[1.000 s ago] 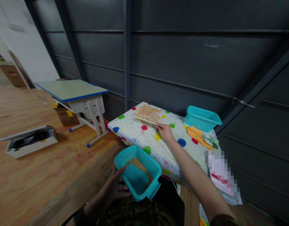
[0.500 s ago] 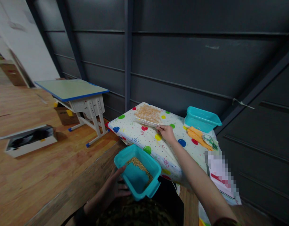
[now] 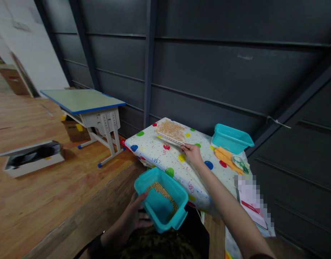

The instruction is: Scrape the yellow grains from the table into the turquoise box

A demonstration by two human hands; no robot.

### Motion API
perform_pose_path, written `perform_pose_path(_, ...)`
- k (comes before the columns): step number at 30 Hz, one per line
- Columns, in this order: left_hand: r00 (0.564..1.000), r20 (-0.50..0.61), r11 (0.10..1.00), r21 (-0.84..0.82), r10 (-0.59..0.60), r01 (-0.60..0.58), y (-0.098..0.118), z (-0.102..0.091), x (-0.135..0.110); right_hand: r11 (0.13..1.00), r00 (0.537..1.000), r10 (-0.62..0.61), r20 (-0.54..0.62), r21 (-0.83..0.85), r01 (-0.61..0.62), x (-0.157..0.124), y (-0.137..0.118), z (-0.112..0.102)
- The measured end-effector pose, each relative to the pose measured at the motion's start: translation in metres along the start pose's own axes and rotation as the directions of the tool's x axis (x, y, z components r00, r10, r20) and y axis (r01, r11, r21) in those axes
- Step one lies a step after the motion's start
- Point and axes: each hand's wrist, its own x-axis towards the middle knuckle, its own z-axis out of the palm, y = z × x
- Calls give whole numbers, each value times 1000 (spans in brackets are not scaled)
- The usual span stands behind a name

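Observation:
My left hand [image 3: 134, 216] grips a turquoise plastic tub [image 3: 183, 210] by its near left side, thumb over the rim and fingers underneath. The tub is held in front of the near table edge, above my lap. Yellowish beans [image 3: 164, 190] lie in it along the far and right side. My right hand [image 3: 192, 154] pinches the right end of a white plastic piece with a perforated edge [image 3: 169, 139]. Behind that edge lies a spread of pale beans [image 3: 170, 128]; I cannot tell whether they rest on the cloth or in the white piece.
A balloon-patterned cloth [image 3: 151, 147] covers the table. At its right stand a second turquoise tub [image 3: 231, 138], an orange cloth [image 3: 226, 158], a green-and-white round item [image 3: 240, 163] and a blurred paper [image 3: 251, 205]. A dark panelled wall [image 3: 203, 68] rises behind. Left are a desk [image 3: 81, 100] and an open box [image 3: 36, 158].
The turquoise tub and my left hand have shifted slightly right in view. My right hand remains on the white piece, almost in the same place. The view has moved a little.

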Motion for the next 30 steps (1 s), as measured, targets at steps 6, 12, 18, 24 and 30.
perform_pose_path(6,1000,26,998,66,10,-12,-13,16,0,986,984,50,-173,-147,-76,-43,9,-49)
perform_pose_path(12,999,-39,996,94,14,-10,-15,27,4,949,965,116,-234,-261,-177,-89,10,-72)
perform_pose_path(18,995,-93,994,105,-30,40,10,37,-9,960,977,87,-196,-245,-134,-118,6,-64)
perform_pose_path(24,995,-94,994,104,-17,26,17,44,-13,933,955,126,-269,-295,-207,-114,-6,-66)
perform_pose_path(30,996,-88,996,79,-31,38,16,36,-7,942,969,115,-219,-287,-177,-129,-11,-64)
